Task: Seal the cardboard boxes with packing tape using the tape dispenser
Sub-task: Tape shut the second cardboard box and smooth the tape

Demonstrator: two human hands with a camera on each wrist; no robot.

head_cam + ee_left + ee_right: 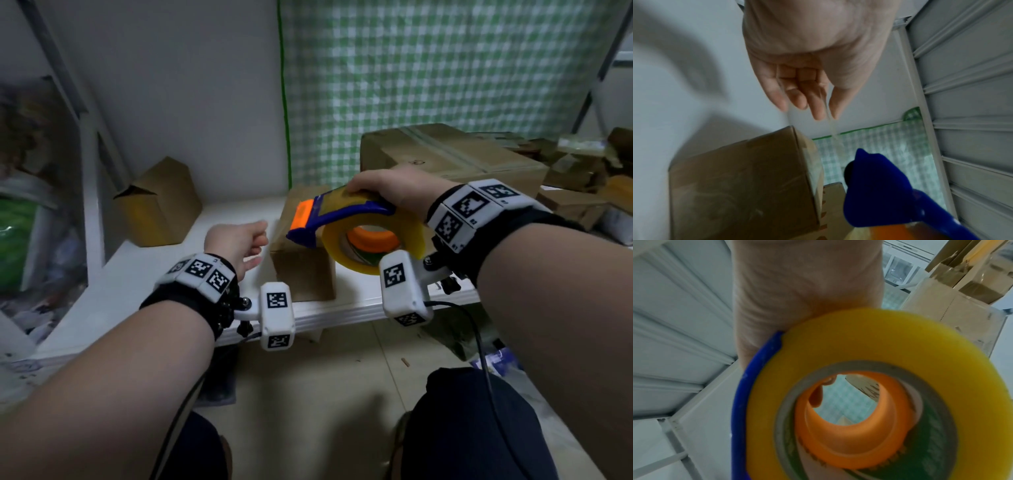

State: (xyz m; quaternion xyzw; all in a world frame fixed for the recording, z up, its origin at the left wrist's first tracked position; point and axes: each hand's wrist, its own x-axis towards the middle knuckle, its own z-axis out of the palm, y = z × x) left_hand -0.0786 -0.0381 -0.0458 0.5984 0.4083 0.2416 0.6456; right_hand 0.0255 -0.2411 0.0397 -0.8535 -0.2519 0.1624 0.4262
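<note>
From the head camera, the right hand (390,192) grips the blue tape dispenser (342,219) from above, fingers curled over its top, holding it in the air over a small cardboard box (301,267). The yellowish tape roll (373,246) sits in the dispenser on an orange hub. The box stands near the front edge of a white table (154,274). The left hand (236,245) hovers just left of the box, fingers loosely bent. An open box (157,205) sits further left by the wall, and a large taped box (452,157) lies behind the right hand.

From the left wrist, the left hand (803,68) shows its fingers (797,99) close together and lightly curled, with the thumb near them; a thin clear strip of tape (833,128) runs from the fingertips down toward the box (744,186). Whether they pinch it I cannot tell. The dispenser's blue nose (875,186) is just beside the box.

From the right wrist, the tape roll (859,386) fills the view beneath the palm (807,288); one fingertip shows through the hub.
</note>
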